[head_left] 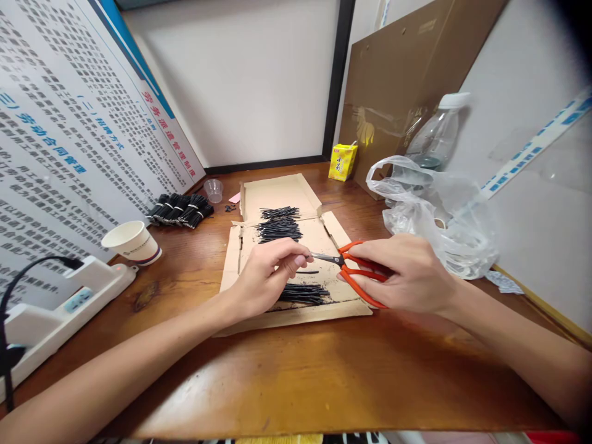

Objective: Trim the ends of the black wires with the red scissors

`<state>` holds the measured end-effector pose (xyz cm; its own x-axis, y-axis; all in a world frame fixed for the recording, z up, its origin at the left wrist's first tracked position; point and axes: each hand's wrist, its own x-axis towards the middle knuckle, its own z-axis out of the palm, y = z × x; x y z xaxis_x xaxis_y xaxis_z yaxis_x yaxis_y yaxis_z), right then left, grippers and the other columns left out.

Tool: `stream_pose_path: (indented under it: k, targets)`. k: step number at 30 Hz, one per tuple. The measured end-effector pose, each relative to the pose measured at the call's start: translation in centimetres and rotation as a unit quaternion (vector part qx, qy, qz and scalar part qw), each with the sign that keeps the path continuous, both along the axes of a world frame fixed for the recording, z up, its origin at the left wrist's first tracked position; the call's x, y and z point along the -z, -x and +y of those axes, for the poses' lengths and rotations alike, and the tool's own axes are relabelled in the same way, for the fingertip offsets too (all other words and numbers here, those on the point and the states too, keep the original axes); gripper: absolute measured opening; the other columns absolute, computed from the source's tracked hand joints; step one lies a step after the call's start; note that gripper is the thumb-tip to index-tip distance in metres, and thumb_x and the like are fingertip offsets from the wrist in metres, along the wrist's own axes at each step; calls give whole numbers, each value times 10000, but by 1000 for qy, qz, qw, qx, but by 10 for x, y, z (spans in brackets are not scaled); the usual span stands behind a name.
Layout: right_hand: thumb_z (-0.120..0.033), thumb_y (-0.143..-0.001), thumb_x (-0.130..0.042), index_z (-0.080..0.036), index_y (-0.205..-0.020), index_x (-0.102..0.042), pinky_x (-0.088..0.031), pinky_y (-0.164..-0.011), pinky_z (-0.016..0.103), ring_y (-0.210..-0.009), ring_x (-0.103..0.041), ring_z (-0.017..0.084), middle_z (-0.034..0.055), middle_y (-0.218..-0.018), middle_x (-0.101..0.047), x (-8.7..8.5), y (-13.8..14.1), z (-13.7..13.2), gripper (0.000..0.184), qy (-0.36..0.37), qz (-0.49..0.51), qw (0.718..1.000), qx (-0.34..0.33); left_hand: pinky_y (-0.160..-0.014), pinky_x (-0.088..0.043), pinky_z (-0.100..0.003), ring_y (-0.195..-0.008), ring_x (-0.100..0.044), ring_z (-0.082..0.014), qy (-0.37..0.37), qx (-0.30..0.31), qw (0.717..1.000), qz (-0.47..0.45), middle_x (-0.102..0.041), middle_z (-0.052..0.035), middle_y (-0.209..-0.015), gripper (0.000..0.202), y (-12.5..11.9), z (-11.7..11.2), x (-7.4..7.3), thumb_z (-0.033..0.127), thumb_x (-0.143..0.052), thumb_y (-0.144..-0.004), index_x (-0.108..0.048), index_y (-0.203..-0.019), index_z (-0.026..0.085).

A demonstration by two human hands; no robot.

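Observation:
My right hand (407, 274) grips orange-handled scissors (356, 271), blades pointing left toward my left hand. My left hand (271, 271) is closed in a pinch at the blade tips; what it pinches is too small to make out. Both hands hover over a flattened cardboard sheet (345, 305) on the wooden table. Several thin black sticks (303, 293) lie in a pile just under my left hand. One loose stick (308, 272) lies below the blades. Two more piles of black sticks (279, 229) lie farther back on the cardboard.
Tied bundles of black sticks (180, 209), a small clear cup (213, 190) and a paper cup (132, 242) stand at the left. A white power strip (65, 305) lies near left. A yellow drink carton (343, 161), a plastic bottle (437, 132) and a clear bag (435, 213) are at the right.

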<state>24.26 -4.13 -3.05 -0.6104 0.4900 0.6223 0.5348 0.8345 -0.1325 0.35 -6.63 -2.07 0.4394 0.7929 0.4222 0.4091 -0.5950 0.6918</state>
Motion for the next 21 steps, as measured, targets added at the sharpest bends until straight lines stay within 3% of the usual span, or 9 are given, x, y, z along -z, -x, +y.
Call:
stream_pose_path:
  k: [21]
  targets:
    - [-251,-839,-505,-197,-727,-610,-306,-472,240,-434,-453,90,-31,-525,-575,0,1,0,163,0,-14,1000,-10,-590,-422,-221,-680,-518,-114,17,0,1000,3,-602,-44,-779,195,0,0,2,201,-458,-947,-617,-859,130]
